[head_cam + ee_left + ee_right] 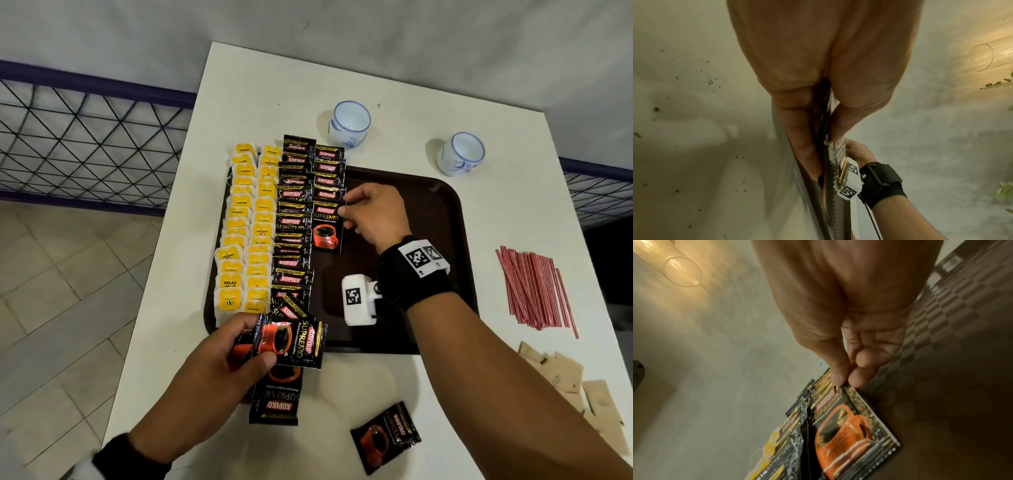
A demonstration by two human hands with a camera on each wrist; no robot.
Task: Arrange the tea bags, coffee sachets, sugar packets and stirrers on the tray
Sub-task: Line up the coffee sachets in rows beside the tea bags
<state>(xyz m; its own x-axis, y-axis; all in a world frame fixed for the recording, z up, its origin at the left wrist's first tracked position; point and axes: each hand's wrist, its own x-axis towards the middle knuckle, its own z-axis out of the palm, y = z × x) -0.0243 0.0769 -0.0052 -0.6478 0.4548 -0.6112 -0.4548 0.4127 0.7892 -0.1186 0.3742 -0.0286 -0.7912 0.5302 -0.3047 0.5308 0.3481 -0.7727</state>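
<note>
Sachet lies upright on the tray, long axis running away from the person, right hand pinching its top corner. Left hand grips a sachet stack turned sideways at the tray's near edge.

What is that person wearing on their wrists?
The right wrist has a black strap carrying a white box with black-and-white square code markings, and a thin black cable runs from it. The left wrist shows a black band. Both forearms are bare.

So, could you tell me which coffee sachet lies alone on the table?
The coffee sachet near the table's front edge, untouched; the others are on the tray or held.
</note>
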